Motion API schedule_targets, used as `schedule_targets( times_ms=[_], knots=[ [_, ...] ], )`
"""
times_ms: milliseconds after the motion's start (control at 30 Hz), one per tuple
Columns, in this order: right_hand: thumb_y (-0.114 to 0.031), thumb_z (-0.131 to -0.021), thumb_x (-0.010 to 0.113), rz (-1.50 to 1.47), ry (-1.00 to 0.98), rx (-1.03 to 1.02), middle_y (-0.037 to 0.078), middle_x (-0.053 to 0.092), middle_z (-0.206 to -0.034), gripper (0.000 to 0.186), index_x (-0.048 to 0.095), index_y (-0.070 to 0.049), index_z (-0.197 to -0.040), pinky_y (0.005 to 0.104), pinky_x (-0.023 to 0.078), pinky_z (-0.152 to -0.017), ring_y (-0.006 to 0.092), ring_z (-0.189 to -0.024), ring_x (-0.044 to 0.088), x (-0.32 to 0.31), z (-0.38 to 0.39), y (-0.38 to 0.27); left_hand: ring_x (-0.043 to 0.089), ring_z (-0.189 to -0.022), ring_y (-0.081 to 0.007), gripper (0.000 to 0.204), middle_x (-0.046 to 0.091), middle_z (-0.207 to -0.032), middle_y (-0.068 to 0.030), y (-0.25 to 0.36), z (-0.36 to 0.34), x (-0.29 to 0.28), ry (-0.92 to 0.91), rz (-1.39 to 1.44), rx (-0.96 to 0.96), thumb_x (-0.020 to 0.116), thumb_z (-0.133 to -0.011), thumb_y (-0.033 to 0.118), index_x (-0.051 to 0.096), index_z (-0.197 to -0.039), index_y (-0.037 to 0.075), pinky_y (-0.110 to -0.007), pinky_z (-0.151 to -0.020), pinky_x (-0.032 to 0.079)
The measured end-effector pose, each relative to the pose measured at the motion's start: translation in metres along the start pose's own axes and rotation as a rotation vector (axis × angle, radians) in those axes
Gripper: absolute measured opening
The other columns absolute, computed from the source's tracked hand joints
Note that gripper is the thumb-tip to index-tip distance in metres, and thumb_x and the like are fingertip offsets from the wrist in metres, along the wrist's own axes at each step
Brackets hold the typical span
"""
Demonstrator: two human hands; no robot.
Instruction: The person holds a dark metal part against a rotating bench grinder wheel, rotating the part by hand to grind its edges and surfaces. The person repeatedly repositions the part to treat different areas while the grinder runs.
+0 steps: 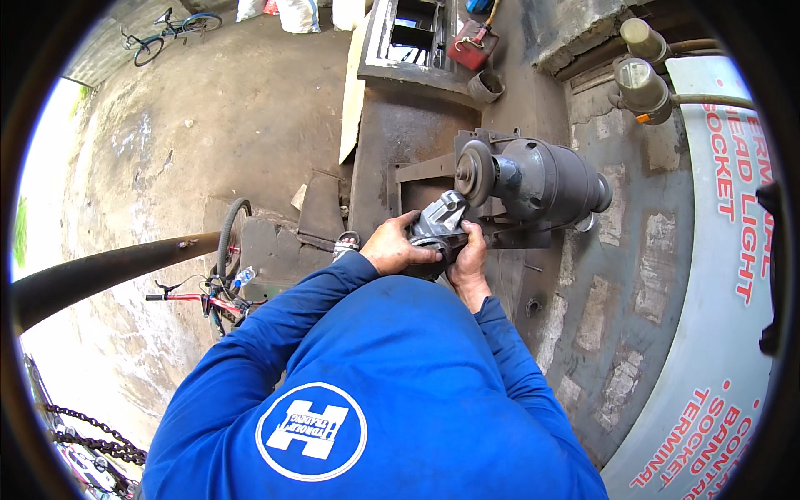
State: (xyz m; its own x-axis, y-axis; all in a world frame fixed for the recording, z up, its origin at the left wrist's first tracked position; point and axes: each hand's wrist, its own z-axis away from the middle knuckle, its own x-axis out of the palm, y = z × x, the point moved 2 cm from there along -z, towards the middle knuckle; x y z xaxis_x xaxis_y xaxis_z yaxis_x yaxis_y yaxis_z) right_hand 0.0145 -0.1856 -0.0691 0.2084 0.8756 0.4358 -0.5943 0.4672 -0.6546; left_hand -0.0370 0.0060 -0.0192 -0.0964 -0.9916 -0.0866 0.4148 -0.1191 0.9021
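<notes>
A metal casting (440, 223) sits between the left hand (395, 247) and right hand (468, 260), its far end touching the grinding wheel (475, 172), with the motor (542, 177) right of the wheel and a fuel can (472, 46) far behind.

The person wears a bright blue long-sleeved top whose fabric fills the lower middle of the view. Both sleeves run down to the wrists, the cuffs sitting snug, with soft folds along the arms. A round white emblem sits on the cloth, a ring enclosing a blocky white shape. The left hand (398, 247) and the right hand (469, 260) are bare, without gloves.
</notes>
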Motion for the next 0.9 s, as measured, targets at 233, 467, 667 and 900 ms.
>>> schedule_targets(
  times_ms=[233,467,667,900],
  knots=[
    [-0.03,-0.094,0.059,0.025,0.008,0.029,0.01,0.072,-0.104,0.032,0.068,-0.001,-0.107,0.0377,0.056,-0.088,0.0234,-0.094,0.07,-0.003,0.002,-0.002,0.072,-0.108,-0.0286,0.089,0.073,-0.117,-0.0246,-0.014,-0.013,0.009,-0.077,0.128,-0.032,0.093,-0.069,0.04,0.06,-0.134,-0.011,-0.036,-0.097,0.054],
    [-0.03,-0.096,0.059,0.087,0.114,0.029,0.011,0.072,-0.105,0.034,0.067,0.0,-0.11,0.0383,0.058,-0.085,0.0233,-0.091,0.071,-0.004,0.001,-0.009,0.07,-0.109,-0.0219,0.072,0.073,-0.119,-0.0183,-0.022,-0.027,0.013,-0.239,0.253,-0.096,0.087,-0.081,0.028,0.06,-0.135,-0.011,-0.034,-0.097,0.055],
    [-0.038,-0.097,0.063,0.126,0.101,0.039,0.013,0.07,-0.114,0.046,0.064,0.0,-0.122,0.039,0.058,-0.089,0.0238,-0.099,0.07,-0.005,0.006,-0.019,0.071,-0.107,-0.0211,0.064,0.074,-0.117,-0.0158,-0.016,-0.029,0.019,-0.264,0.429,-0.207,0.086,-0.083,0.027,0.064,-0.131,-0.01,-0.033,-0.096,0.055],
    [-0.06,-0.109,0.035,0.169,-0.02,0.002,0.015,0.066,-0.132,0.071,0.053,0.0,-0.142,0.044,0.054,-0.102,0.0277,-0.116,0.067,-0.006,-0.003,-0.02,0.074,-0.094,-0.0196,0.056,0.076,-0.106,-0.0158,0.0,-0.026,0.021,-0.209,0.481,-0.328,0.085,-0.084,0.028,0.069,-0.12,-0.011,-0.032,-0.086,0.058]
  ],
)
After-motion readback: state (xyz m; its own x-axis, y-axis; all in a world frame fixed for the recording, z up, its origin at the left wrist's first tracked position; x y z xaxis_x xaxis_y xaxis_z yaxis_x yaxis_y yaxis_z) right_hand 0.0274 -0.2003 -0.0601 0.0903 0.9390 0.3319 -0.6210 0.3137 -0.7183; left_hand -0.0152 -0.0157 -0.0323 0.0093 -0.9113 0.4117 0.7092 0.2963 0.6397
